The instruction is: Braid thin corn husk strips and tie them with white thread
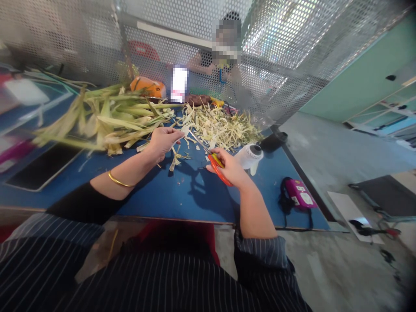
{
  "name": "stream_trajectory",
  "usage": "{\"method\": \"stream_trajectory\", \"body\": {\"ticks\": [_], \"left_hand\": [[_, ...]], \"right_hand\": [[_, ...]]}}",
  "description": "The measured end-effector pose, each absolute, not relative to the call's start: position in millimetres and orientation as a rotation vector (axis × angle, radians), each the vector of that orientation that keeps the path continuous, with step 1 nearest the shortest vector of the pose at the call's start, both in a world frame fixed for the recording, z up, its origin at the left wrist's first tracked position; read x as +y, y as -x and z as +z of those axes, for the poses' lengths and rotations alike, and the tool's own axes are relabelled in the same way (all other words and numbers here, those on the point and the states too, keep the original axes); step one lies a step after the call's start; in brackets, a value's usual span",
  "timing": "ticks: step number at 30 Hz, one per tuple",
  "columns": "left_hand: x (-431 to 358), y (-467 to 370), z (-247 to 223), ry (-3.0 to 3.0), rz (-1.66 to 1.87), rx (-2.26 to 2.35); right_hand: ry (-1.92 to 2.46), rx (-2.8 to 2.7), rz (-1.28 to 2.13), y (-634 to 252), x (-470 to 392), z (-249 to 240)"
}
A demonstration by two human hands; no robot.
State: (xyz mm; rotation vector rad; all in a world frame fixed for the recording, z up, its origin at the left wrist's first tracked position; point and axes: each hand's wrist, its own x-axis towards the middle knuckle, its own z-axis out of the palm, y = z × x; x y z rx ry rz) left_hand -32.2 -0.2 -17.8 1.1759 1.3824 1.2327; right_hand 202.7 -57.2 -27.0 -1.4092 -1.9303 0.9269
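Blue tabletop (156, 199), shredded husks (224, 130), slim-bladed scissors (216, 162)

orange-yellow scissors (216, 164): pointing forward-left | pale husk strip (185, 131): pinched, near scissor tips (contact unclear)

open: blue tabletop (178, 201) front-centre | left: leaf pile (110, 115) | rear: cut strips (224, 130), mesh screen (271, 82) | right: white roll (243, 157)

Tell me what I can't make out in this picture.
All in the head view:
- Pale strip: the end in the left hand is hidden by the fingers.
- Scissors: the right hand covers part of the handles.
- Bright upright panel: pixelation hides what it shows.
- Magenta item: blurred and cut off by the left edge.
- Purple box: its label markings are too small to read.
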Motion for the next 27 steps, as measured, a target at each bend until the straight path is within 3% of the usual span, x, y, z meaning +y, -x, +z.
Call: {"method": "stream_trajectory", "body": {"ticks": [17,23,27], "left_hand": [[-2.6,31.5,-24.5,-1.447,1.091,1.404],[-3.4,32.0,-22.6,-1.24,1.081,1.286],[-8.7,28.9,-19.7,-1.145,1.038,1.166]], "right_hand": [[1.48,-1.777,0.806,-202.1,-52.8,-31.1],[1.915,-1.886,0.092,-201.7,-52.1,-26.2],[2.066,-2.148,-0.136,-200.7,-52.9,-30.6]]}}
